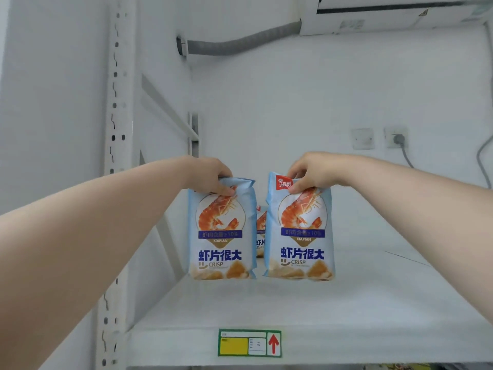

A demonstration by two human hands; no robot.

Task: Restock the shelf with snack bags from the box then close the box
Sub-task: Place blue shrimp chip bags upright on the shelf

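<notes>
Two light-blue snack bags with an orange shrimp picture stand upright side by side on the white shelf (346,303). My left hand (210,174) pinches the top edge of the left snack bag (221,236). The top of the right snack bag (300,236) is pinched by my right hand (312,170). Behind them, in the gap between the two, part of a third snack bag (261,231) shows further back on the shelf. The box is out of view.
A perforated white upright (116,108) frames the shelf's left side. A green and yellow price label (249,342) with a red arrow sits on the shelf's front edge. Wall sockets (378,138) with a cable and an air conditioner (400,14) with its hose are behind.
</notes>
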